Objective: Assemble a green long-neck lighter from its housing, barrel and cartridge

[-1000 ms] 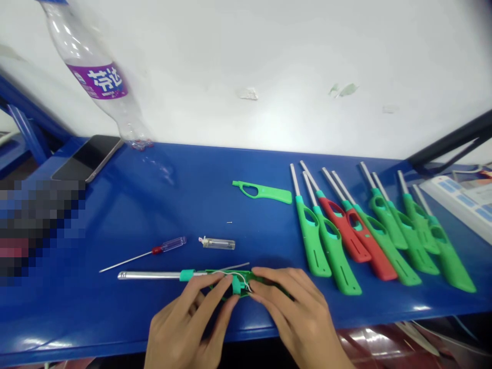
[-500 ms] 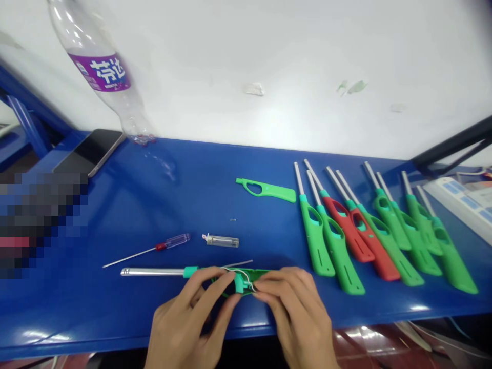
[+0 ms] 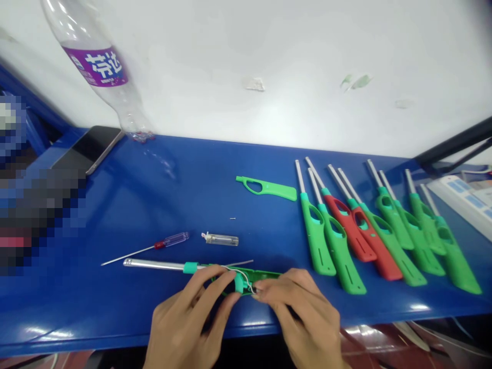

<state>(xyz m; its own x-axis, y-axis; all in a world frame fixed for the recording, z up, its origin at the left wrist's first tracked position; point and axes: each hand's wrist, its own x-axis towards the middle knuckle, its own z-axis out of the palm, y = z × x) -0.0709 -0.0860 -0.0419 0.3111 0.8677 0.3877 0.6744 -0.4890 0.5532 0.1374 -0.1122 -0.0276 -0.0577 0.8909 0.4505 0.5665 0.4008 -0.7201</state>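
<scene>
the long-barrelled lighter (image 3: 192,268) lies opened between your hands, nearly level along the near edge. its slim silver barrel (image 3: 154,264) points out beyond your left hand (image 3: 192,312), meeting a teal collar (image 3: 189,267) just past those fingers. the handle's green half-shell (image 3: 265,276) runs beneath your fingertips, its hollow facing up and its butt end partly hidden by your right hand (image 3: 303,307). the teal trigger (image 3: 239,283) sits in the shell, touching your left fingertips. a thin white wire (image 3: 245,277) loops from beside your left fingers, curving over to the pinch of your right ones.
</scene>
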